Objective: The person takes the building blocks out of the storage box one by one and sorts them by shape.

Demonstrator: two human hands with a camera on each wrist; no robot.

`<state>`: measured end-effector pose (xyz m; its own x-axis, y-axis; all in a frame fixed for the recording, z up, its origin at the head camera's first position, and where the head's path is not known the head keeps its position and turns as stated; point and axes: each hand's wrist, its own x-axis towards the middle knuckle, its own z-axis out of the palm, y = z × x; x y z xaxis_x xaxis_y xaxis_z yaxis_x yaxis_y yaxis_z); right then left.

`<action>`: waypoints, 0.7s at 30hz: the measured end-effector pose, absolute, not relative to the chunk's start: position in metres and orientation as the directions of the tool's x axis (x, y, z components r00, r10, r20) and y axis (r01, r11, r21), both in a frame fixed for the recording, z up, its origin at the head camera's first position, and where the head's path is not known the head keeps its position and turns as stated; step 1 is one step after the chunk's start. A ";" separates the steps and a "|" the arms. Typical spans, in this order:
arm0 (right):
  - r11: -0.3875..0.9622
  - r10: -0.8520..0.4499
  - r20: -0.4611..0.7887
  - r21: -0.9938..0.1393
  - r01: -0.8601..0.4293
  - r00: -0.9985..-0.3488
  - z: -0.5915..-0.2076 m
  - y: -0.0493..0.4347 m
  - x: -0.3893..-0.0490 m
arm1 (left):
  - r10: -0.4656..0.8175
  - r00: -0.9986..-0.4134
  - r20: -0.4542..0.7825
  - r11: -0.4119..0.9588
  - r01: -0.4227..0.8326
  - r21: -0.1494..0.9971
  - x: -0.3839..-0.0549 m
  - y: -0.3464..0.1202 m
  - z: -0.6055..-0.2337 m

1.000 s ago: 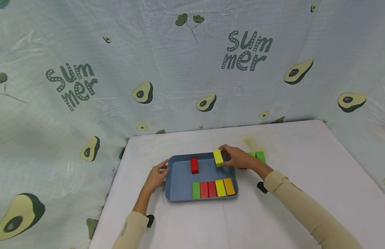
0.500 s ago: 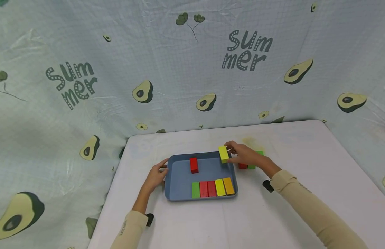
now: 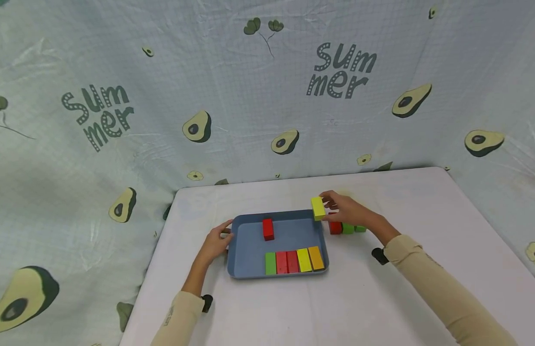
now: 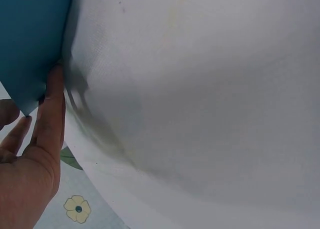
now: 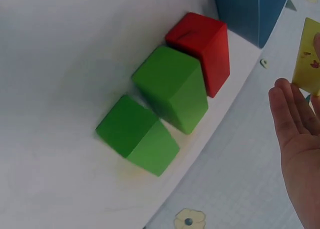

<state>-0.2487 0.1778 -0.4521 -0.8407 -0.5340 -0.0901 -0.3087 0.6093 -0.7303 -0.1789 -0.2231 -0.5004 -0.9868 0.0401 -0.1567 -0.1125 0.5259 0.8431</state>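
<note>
Where one hand [image 3: 347,210] pinches, a smooth cuboid [image 3: 318,208] hangs.

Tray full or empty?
Neither: the tray holds five blocks along its near edge, plus a red block farther back; left side bare.

Fingers [image 3: 329,194] of a person's right hand [image 3: 344,211] hold a yellow block [image 3: 318,208] at the far right corner of a blue tray [image 3: 249,247]; the left hand [image 3: 215,244] touches its left side.
</note>
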 end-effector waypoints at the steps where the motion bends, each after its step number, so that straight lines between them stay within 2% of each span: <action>1: 0.610 -0.534 -0.086 -0.728 -0.313 -0.841 -0.452 0.180 -0.248 | 0.042 -0.987 -0.158 0.523 -0.113 0.845 -0.179 -0.223 -0.500; 21: 0.613 -0.476 -0.093 -0.748 -0.254 -0.874 -0.458 0.222 -0.247 | 0.045 -0.975 -0.216 0.458 -0.172 0.872 -0.176 -0.223 -0.495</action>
<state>-0.2473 0.2215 -0.4581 -0.8743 -0.4764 -0.0928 -0.2545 0.6127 -0.7482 -0.1757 -0.2232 -0.4947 -0.9753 0.0445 -0.2162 -0.1724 0.4579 0.8721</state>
